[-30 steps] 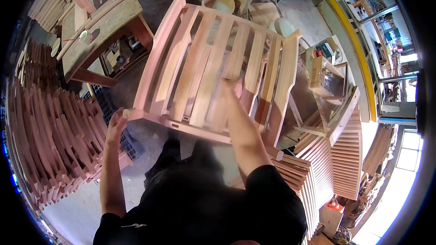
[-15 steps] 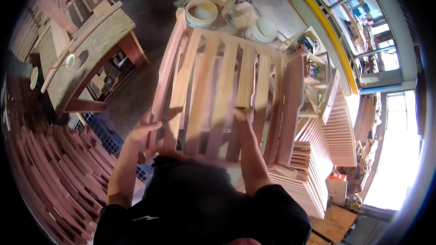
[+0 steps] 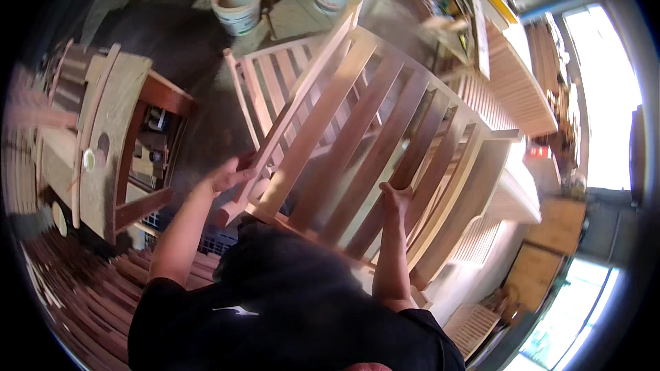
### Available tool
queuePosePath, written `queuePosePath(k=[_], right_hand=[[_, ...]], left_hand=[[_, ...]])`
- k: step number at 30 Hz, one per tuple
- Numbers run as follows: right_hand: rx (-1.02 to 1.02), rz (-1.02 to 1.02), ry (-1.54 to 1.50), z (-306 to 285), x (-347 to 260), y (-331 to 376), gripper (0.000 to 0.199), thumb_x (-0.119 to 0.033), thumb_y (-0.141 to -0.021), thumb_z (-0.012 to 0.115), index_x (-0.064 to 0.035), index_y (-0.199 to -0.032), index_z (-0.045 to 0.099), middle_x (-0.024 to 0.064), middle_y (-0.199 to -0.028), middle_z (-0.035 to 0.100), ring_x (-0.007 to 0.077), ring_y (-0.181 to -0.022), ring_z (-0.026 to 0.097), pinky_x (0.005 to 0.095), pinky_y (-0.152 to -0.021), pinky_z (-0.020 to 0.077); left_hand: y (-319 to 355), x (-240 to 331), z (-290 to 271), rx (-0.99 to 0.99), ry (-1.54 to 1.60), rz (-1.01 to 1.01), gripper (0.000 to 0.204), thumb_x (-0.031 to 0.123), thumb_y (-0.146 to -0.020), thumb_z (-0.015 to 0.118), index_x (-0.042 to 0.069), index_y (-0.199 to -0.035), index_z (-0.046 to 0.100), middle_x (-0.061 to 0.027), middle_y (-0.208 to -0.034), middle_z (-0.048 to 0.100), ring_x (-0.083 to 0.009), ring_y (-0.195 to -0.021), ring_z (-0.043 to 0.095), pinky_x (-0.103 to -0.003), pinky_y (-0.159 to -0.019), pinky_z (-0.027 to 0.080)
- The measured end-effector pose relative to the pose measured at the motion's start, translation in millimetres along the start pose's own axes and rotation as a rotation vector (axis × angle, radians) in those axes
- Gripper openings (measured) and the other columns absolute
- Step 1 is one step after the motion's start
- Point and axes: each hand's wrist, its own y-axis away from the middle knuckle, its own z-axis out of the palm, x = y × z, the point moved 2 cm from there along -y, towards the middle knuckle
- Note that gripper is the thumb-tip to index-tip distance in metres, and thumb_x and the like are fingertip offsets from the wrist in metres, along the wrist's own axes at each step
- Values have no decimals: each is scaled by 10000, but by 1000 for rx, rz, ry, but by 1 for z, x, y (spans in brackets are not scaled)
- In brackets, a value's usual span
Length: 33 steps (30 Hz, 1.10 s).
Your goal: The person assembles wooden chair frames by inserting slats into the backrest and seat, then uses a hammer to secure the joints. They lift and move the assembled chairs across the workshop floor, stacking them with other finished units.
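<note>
A large wooden slatted frame (image 3: 317,124), perhaps a bench or chair, is held up tilted in front of my body. My left hand (image 3: 230,174) curls round the lower end of its left side rail, thumb laid along the wood. My right hand (image 3: 397,196) grips one of the middle slats, with its fingers mostly hidden behind the wood. The near edge of the frame is close against my waist. Beyond the left rail, a second slatted wooden piece (image 3: 282,72) is on the floor, partly hidden by the one I hold.
To the left stands a worktable (image 3: 125,124) with a small cup (image 3: 89,159) on it. Long wood pieces (image 3: 103,295) are heaped at lower left. Two white buckets (image 3: 237,14) sit at the far side. Stacked slatted panels (image 3: 519,86) stand on the right.
My view has turned to the right, and the frame I hold is more slanted. The second slatted piece behind it has come into plain view. Both hands keep their hold.
</note>
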Motion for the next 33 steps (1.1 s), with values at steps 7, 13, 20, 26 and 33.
queuePosePath(k=[7,13,20,26,33], right_hand=[[99,355,-257,-50,103,70,319,-92,-640,773,-4,-887,592,22,-718,581,143,-592,544,303,-544,445],[331,351,-513,-78,173,119,201,-66,-654,778,-35,-784,628,14,-717,606,128,-599,554,300,-546,439],[465,393,-669,-114,250,155,138,-36,-677,731,-25,-775,635,3,-743,607,127,-639,548,283,-590,446],[596,499,-778,-129,292,180,86,-41,-717,709,-36,-765,637,-1,-739,584,136,-670,537,305,-628,452],[683,728,-861,-130,312,201,90,-97,-757,685,-35,-797,633,27,-803,565,172,-770,534,341,-691,479]], left_hand=[[-35,-38,30,-288,-222,-155,693,91,-775,666,14,-1428,447,-89,-1305,551,-188,-1179,540,-307,-986,446],[-79,-29,76,-443,-209,-259,646,78,-802,627,-19,-1413,443,-110,-1273,557,-193,-1147,573,-324,-964,489],[-128,-31,130,-411,-123,-269,490,290,-967,598,-48,-1315,526,-112,-1184,640,-183,-1082,625,-326,-925,519],[-172,-68,106,-197,-502,-123,379,303,-949,641,33,-1215,626,-70,-1110,668,-160,-1037,628,-304,-872,515],[-267,-89,43,-192,-1202,-116,574,298,-815,707,15,-1300,583,-211,-1185,662,-322,-1098,644,-402,-925,517]])
